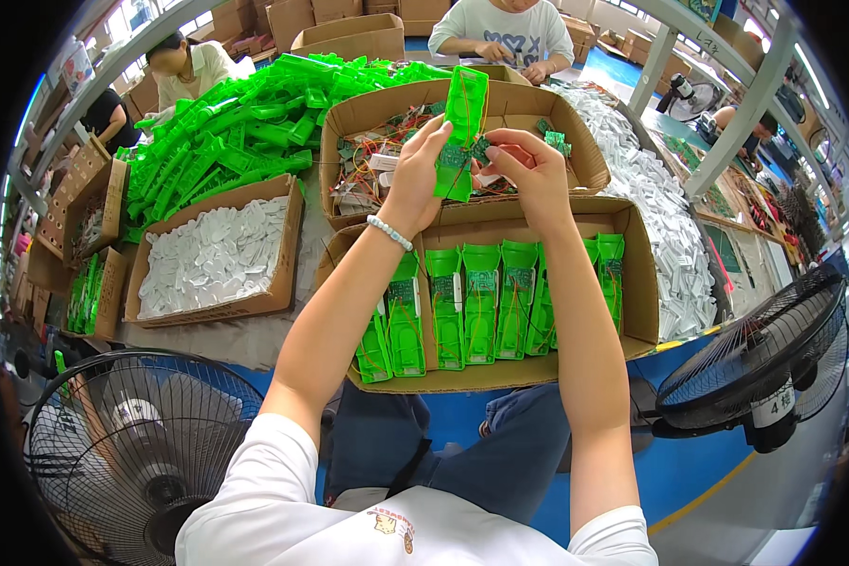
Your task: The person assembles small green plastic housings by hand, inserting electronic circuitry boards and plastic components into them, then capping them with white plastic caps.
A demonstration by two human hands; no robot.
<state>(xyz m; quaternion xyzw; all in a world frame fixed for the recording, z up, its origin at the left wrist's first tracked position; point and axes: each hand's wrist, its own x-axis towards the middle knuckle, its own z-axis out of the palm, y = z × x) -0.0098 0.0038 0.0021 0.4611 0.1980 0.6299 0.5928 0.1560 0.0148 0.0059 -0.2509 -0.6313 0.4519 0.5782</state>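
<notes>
Bright light evenly covers the worktop [255, 349] to its near edge, while fisheye distortion bends the black-rimmed outskirts.

Left, centre and right of the bench [243, 350]

The near box [643, 283] sits at centre, shells [481, 321] inside. Just behind it, the far box [578, 123] holds boards [557, 140]. A side box [226, 309] of parts [217, 253] stands to the left, with a shell heap [222, 127] behind it. To the right lies a part heap [670, 236]. A left fan [151, 462] and right fan [755, 363] flank the near side.
</notes>
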